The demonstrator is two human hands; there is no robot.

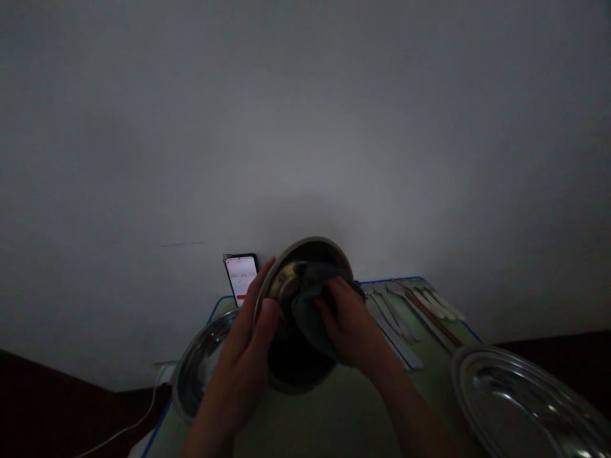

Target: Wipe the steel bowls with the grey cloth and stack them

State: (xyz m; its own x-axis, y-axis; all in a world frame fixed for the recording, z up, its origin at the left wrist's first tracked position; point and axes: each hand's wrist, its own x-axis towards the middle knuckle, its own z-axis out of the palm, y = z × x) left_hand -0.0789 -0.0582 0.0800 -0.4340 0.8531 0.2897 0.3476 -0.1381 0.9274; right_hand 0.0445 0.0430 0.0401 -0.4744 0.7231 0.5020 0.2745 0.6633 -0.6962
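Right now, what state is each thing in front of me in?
bowl: tilted up, rim gripped by left hand.
cloth: bunched inside bowl, pressed by right hand.
phone: propped upright, screen lit.
spoons: lying flat in a row.
left plate: lying flat, partly behind left hand.
right plate: lying flat.

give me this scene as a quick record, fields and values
left hand: grips the rim of a tilted metal bowl
right hand: presses a dark cloth inside the bowl
table: green top, blue edge
left of bowl: metal basin
right side: metal plate; row of cutlery behind it
back: lit phone propped at the wall
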